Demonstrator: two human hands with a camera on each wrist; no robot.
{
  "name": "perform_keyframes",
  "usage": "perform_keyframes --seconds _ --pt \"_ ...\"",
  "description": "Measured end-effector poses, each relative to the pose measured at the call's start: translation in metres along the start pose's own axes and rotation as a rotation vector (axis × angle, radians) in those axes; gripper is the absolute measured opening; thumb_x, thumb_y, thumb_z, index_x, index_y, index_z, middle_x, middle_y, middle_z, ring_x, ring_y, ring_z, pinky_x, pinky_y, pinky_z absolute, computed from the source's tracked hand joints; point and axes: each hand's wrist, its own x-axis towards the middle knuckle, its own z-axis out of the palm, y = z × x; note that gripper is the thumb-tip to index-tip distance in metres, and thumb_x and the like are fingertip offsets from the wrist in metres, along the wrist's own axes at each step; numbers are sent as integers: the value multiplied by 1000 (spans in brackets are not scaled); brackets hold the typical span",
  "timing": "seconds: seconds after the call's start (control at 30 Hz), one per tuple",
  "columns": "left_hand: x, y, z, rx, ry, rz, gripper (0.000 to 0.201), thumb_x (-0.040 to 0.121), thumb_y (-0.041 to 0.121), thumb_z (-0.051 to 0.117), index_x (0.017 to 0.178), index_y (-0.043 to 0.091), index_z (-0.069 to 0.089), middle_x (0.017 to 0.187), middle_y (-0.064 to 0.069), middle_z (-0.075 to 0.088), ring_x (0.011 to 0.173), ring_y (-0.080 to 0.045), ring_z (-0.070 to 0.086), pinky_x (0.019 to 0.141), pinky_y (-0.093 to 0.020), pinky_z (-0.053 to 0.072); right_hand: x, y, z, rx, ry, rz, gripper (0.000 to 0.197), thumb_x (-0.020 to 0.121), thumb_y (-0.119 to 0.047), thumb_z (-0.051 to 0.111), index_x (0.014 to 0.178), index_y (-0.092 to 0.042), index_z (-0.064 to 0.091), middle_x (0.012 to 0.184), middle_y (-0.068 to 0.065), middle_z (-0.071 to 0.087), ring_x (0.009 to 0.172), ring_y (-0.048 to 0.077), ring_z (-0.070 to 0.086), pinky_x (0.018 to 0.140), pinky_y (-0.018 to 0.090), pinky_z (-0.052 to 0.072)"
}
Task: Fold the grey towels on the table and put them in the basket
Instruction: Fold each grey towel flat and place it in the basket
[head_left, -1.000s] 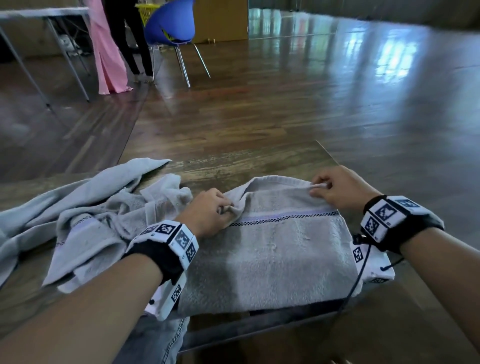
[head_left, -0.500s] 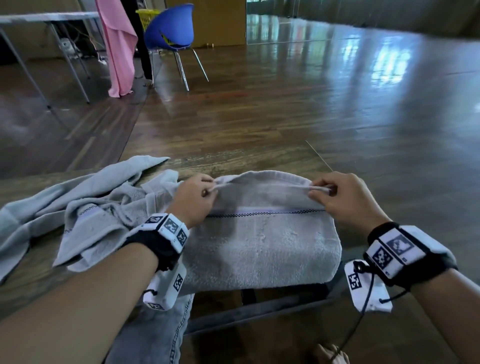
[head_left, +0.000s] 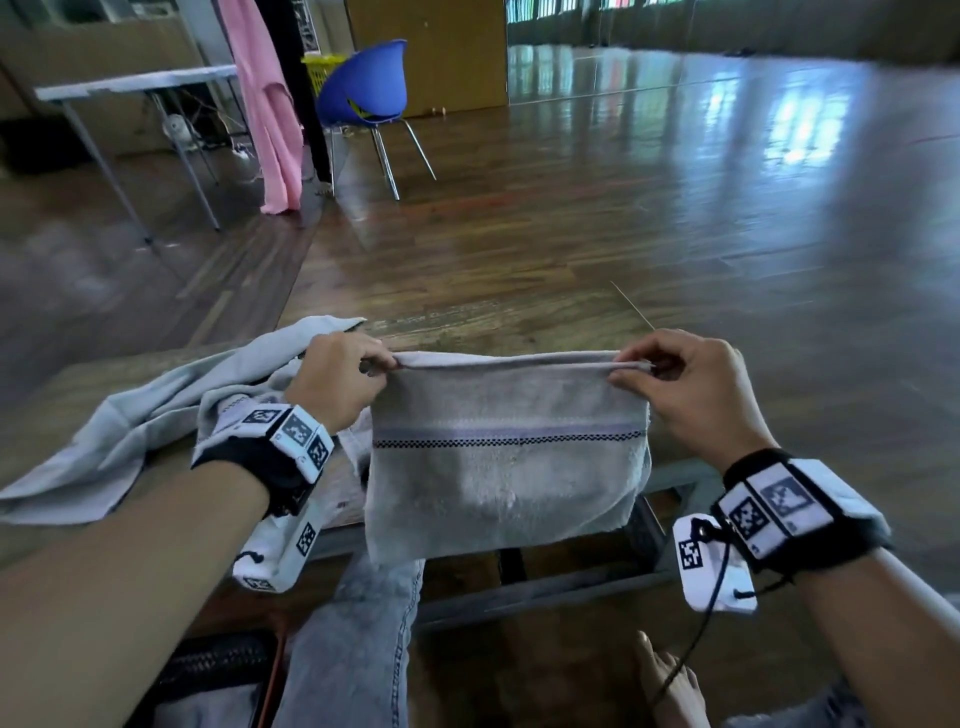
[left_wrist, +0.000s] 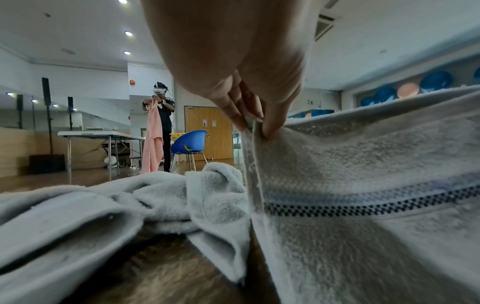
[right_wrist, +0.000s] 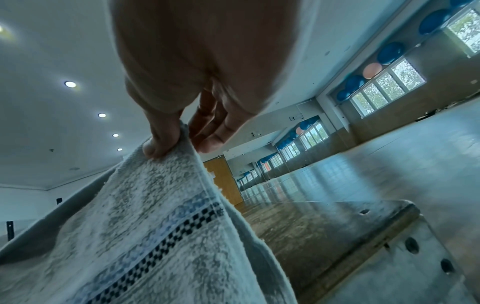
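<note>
A folded grey towel with a dark checked stripe hangs in the air over the table's near edge, stretched between my hands. My left hand pinches its top left corner. At the top right corner, my right hand pinches the same edge between thumb and fingers. More grey towels lie crumpled on the table to the left, also seen in the left wrist view. A dark basket shows partly at the bottom left, below the table.
My knee in grey jeans and a bare foot are under the table edge. Far back stand a blue chair, a yellow basket, a folding table and a person holding a pink cloth.
Both hands have lifted the folded towel off the table by its far edge and drawn it toward me, so it now hangs upright instead of lying flat.
</note>
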Motion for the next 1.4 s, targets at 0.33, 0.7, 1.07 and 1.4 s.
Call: perform_keyframes --seconds 0.33,0.7,1.07,1.4 --pt "-23 -6 -5 223 -251 -19 23 79 11 73 103 9 76 111 -9 70 107 -30 63 87 -31 41 -6 1 1 -28 -12 11 14 73 -19 88 79 -23 76 75 -15 72 75 0 67 69 9 51" --pt "-16 125 54 -228 -257 146 26 89 31 70 112 19 70 108 2 66 94 -10 60 78 -13 44 -6 -20 19 35 -100 -14 16 73 -14 88 86 -15 79 83 -7 74 78 8 70 76 17 55" --pt "-7 161 89 -559 -178 -49 10 83 20 75 84 12 68 77 1 70 69 -10 61 67 -26 51 -1 -6 -6 268 -259 175 17 81 -17 83 90 -31 79 84 -11 77 80 3 73 69 9 51" --pt "-10 164 96 -581 -34 -119 17 82 30 76 79 13 73 72 -1 71 70 -19 67 66 -34 54 1 -1 -4 239 -256 310 28 92 -3 63 92 -26 81 87 -12 78 84 6 74 73 18 58"
